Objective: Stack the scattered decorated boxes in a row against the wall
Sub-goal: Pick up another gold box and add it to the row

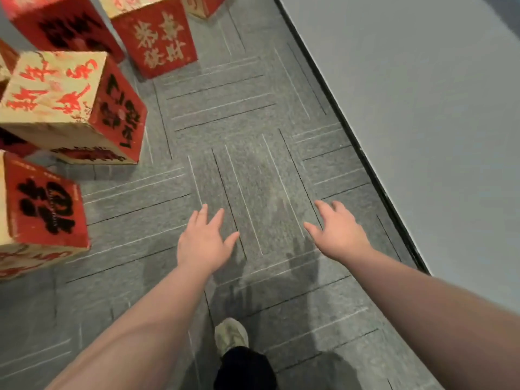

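Both hands are empty w/ fingers spread: left hand (206, 243) and right hand (339, 232) hover over the grey carpet floor (253, 114), no grip on anything. The decorated boxes (70, 105) stand scattered at the left, well apart from the wall (422, 108) on the right, and none is in a row there yet. They look like stiff cardboard cubes, probably light but bulky, so I would take one w/ both palms on opposite sides, approx. at mid-height.
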Motion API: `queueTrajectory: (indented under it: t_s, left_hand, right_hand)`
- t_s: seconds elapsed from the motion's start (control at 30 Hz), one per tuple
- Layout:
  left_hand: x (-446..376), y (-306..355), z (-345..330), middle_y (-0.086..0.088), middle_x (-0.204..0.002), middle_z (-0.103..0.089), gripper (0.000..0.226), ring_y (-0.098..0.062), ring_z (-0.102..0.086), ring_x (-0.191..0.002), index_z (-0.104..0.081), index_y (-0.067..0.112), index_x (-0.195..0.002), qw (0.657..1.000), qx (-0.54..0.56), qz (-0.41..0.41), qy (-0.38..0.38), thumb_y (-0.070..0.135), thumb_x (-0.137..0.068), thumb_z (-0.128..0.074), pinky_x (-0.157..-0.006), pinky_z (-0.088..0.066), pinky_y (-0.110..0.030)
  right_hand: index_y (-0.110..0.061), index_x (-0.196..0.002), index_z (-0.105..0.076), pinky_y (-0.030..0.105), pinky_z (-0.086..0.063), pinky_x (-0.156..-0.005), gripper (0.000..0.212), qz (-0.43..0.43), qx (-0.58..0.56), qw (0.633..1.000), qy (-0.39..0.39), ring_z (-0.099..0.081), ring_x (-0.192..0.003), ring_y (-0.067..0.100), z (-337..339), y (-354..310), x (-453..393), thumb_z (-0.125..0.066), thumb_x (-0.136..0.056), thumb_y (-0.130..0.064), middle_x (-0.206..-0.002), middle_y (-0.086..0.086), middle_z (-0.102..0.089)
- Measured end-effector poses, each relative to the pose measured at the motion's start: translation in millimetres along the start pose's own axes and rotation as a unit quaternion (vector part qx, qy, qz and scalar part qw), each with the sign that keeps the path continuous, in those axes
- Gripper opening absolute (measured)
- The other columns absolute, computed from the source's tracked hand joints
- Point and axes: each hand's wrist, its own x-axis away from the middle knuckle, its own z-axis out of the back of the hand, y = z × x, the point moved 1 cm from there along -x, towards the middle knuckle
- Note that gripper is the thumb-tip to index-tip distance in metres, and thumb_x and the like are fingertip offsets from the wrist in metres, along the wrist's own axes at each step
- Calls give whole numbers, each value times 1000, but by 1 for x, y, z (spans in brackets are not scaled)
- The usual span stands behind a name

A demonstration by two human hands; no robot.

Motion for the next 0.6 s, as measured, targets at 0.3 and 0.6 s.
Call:
queueTrajectory:
  t_s: [0.3,0.6]
  left_hand:
    - [-121,-147,123,2,-160,-1,69,-19,-2,-147,-17,32,-150,998,-3,63,10,61,-92,-39,-115,-21,-41]
    - [-235,-265,205,2,-160,-1,71,-23,-4,-146,-14,33,-151,991,0,132,7,65,-91,-34,-116,-23,-43]
  right_hand:
    - [-31,-150,-23,46,-29,-112,62,81,2,996,-23,-20,-144,26,8,-243,-105,-45,-95,-50,-157,10,-19]
    - [-30,-149,-24,47,-30,-112,62,119,27,991,-63,-20,-144,29,3,-412,-219,-45,-95,-51,-156,12,-21]
